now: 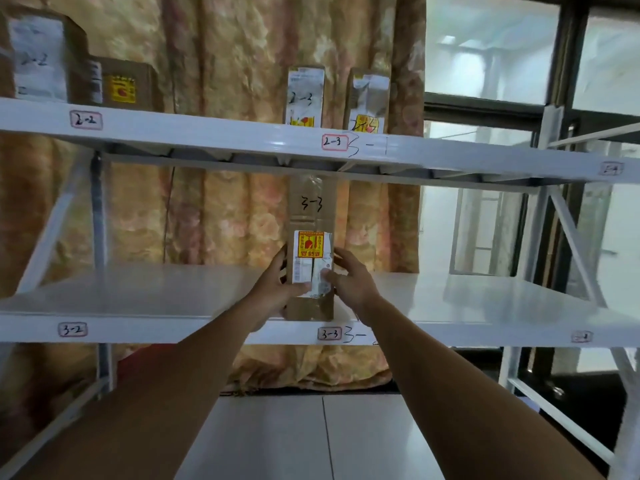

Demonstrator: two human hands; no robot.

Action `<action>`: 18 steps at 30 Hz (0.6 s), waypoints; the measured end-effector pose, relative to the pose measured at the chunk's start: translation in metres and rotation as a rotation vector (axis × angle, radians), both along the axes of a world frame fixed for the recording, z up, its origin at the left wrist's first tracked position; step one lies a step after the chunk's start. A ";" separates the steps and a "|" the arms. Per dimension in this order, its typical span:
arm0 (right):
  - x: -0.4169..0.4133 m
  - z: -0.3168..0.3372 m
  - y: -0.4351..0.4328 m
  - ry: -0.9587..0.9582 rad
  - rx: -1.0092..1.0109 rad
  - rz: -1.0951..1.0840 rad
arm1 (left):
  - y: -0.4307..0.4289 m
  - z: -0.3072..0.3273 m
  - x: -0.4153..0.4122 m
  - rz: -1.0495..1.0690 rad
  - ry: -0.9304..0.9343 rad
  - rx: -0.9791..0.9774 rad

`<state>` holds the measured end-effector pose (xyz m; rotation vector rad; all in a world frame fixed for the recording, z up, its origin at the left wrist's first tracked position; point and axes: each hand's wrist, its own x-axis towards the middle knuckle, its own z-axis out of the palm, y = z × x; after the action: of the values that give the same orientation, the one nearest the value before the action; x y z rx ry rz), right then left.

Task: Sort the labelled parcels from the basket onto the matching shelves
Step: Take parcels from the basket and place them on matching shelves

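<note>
The left hand (277, 285) grips the lower left side of the parcel (313, 216), fingers curled round its edge and thumb laid on the white label. The right hand (349, 282) holds the opposite side the same way. The parcel is straight ahead, between the two hands, and neither hand is nearer than the other.

It is a tall, narrow cardboard box with 3-3 handwritten on it. Its long axis is upright and its base is at the front edge of the lower shelf (138, 292), just above the 3-3 tag (329, 333). The base looks set down, though the hands hide part of it.

This seems the right slot, so what is left is probably a short push back from the edge and then letting go. The top reaches close under the upper shelf (207, 129), so lifting it could catch the beam. On so narrow a foot it may also topple once released.

Above the 2-3 tag (334, 142) stand two upright parcels (304, 97). Far to the left, above the 2-2 tag (86, 119), are two more boxes (126, 84). A flowered curtain (225, 64) hangs behind
</note>
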<state>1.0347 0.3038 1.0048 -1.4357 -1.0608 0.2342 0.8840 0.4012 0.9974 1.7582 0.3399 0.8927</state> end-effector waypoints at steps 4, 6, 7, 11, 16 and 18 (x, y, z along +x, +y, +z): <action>0.027 -0.001 0.026 -0.029 -0.069 0.052 | 0.028 0.001 0.025 0.014 0.076 0.147; 0.039 -0.003 0.038 -0.043 -0.111 0.093 | 0.041 0.003 0.038 0.032 0.064 0.165; 0.045 -0.004 0.046 -0.037 -0.118 0.103 | 0.049 0.002 0.046 0.046 0.063 0.167; 0.060 -0.010 0.071 -0.082 -0.162 0.053 | 0.069 -0.005 0.068 0.099 0.056 0.175; 0.075 -0.016 0.089 -0.122 -0.242 -0.029 | 0.086 -0.008 0.094 0.118 0.090 0.180; 0.081 -0.015 0.093 -0.130 -0.273 -0.053 | 0.096 -0.011 0.105 0.122 0.110 0.190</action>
<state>1.1157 0.3973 0.9898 -1.7412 -1.1263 0.2578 0.9894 0.4974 0.9868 1.9836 0.4505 0.9415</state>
